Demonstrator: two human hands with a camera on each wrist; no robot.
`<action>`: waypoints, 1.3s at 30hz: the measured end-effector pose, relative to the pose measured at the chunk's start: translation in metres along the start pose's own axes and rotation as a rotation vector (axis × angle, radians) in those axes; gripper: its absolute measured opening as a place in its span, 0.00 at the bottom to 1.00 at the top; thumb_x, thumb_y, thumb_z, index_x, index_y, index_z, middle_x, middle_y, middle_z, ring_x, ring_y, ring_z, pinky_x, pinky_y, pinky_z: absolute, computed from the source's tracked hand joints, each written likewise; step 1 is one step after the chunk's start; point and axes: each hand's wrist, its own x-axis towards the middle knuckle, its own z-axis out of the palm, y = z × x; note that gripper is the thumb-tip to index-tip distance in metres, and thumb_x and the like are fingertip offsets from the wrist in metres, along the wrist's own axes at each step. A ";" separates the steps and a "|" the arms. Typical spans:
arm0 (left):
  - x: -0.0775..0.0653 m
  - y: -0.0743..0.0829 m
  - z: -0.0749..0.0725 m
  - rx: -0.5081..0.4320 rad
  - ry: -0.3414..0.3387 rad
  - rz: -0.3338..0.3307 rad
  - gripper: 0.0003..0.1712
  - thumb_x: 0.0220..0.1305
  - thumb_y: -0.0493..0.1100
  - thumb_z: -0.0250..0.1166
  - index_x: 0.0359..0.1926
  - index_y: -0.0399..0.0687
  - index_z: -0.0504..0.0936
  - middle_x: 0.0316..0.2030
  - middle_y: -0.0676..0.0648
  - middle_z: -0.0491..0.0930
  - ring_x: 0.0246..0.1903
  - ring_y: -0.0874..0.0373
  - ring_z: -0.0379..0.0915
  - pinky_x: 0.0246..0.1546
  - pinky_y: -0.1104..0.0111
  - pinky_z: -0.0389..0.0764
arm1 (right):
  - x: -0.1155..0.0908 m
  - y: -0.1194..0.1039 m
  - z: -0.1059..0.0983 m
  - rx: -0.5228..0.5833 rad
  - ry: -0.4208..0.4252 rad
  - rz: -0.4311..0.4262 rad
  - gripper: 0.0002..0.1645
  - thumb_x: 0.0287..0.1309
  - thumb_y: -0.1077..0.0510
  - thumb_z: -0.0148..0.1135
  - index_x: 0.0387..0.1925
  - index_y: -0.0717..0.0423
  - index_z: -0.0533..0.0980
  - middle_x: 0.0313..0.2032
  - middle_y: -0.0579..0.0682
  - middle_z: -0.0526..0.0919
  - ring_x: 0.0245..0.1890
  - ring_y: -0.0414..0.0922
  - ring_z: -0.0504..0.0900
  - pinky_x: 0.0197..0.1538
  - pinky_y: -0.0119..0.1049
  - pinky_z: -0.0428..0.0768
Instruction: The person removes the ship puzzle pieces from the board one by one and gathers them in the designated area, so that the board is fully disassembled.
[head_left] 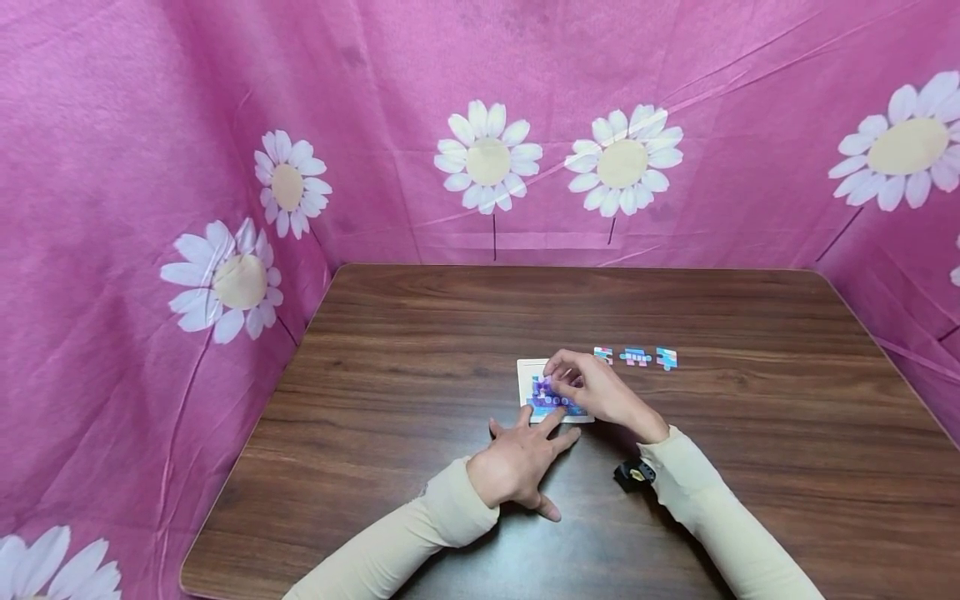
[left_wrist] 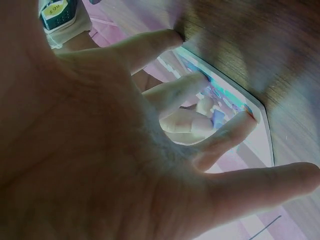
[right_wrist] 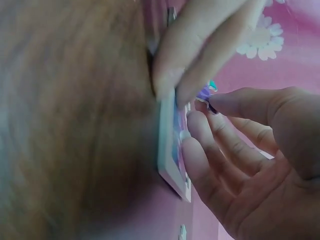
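A small puzzle board (head_left: 523,385) with a white border lies on the table, its inside partly filled with purple and blue picture pieces. My left hand (head_left: 517,462) is spread out, with fingertips resting on the board's near edge. Over the board, my right hand (head_left: 600,393) pinches a purple puzzle piece (right_wrist: 204,93) between thumb and forefinger. That piece is tilted up from the board in the right wrist view, and the other right fingers hang close over the picture. Part of the board's right side is hidden under the right hand.
Beyond the right hand, three loose puzzle pieces lie in a row: one partly covered by the hand (head_left: 603,355), a middle piece (head_left: 636,357) and a right one (head_left: 667,358). The brown wooden table (head_left: 390,350) meets a pink daisy-print cloth (head_left: 375,167) behind.
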 end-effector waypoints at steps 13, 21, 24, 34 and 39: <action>0.000 0.000 0.000 -0.021 -0.013 -0.006 0.67 0.40 0.77 0.79 0.81 0.76 0.58 0.83 0.59 0.50 0.77 0.40 0.57 0.57 0.33 0.79 | -0.005 0.008 -0.029 0.004 0.024 0.087 0.08 0.69 0.67 0.63 0.48 0.60 0.81 0.40 0.57 0.90 0.38 0.47 0.87 0.38 0.34 0.85; -0.001 0.000 0.000 -0.024 -0.006 0.000 0.67 0.40 0.76 0.80 0.80 0.75 0.59 0.82 0.58 0.51 0.77 0.40 0.57 0.56 0.33 0.80 | -0.009 0.013 -0.045 0.094 0.025 0.162 0.09 0.70 0.68 0.62 0.49 0.64 0.80 0.41 0.64 0.89 0.34 0.49 0.90 0.35 0.41 0.89; -0.002 0.000 -0.001 -0.028 -0.004 0.002 0.67 0.39 0.76 0.80 0.80 0.75 0.58 0.83 0.58 0.51 0.77 0.40 0.57 0.56 0.32 0.79 | -0.011 0.014 -0.051 0.097 0.033 0.183 0.09 0.69 0.67 0.62 0.48 0.64 0.80 0.41 0.64 0.89 0.33 0.49 0.89 0.35 0.41 0.89; -0.003 0.001 -0.001 -0.010 0.001 -0.006 0.68 0.38 0.76 0.80 0.81 0.75 0.58 0.83 0.59 0.51 0.77 0.41 0.57 0.56 0.33 0.80 | -0.016 0.021 -0.068 0.083 0.019 0.262 0.10 0.69 0.63 0.64 0.47 0.65 0.80 0.40 0.64 0.89 0.31 0.50 0.89 0.35 0.43 0.89; -0.002 0.002 0.001 -0.003 0.004 -0.012 0.68 0.38 0.77 0.80 0.80 0.76 0.59 0.83 0.59 0.51 0.77 0.41 0.58 0.56 0.34 0.80 | -0.018 0.027 -0.072 0.091 0.001 0.288 0.11 0.70 0.62 0.65 0.48 0.66 0.79 0.41 0.64 0.89 0.33 0.49 0.89 0.35 0.42 0.89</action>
